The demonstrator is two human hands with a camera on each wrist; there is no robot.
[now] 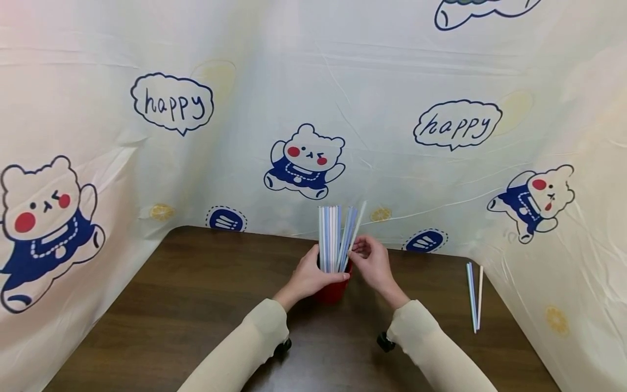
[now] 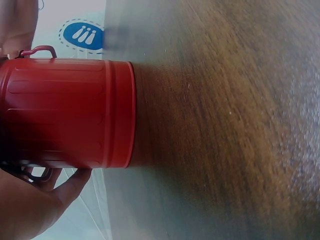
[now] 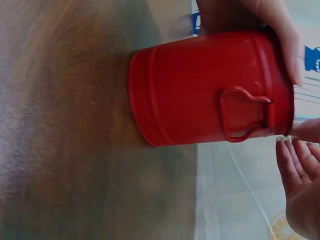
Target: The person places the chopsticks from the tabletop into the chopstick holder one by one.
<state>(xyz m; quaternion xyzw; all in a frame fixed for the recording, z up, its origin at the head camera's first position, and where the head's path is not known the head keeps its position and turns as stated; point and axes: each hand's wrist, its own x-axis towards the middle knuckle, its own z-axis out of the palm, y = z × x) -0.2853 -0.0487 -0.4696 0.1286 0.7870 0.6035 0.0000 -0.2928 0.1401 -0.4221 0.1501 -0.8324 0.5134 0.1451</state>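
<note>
A red metal bucket with small side handles stands upright on the table in the head view, full of straws in white, blue and pale green. My left hand grips it near the rim, thumb along the front. At the right side of the rim, my right hand pinches a pale straw that leans outward. One handle shows in the right wrist view, with the right fingertips close to the rim. The lower ends of the straws are hidden inside the bucket.
A few loose straws, blue and whitish, lie near the right edge of the brown wooden table. Behind and at both sides hangs a pale curtain printed with bears and the word happy.
</note>
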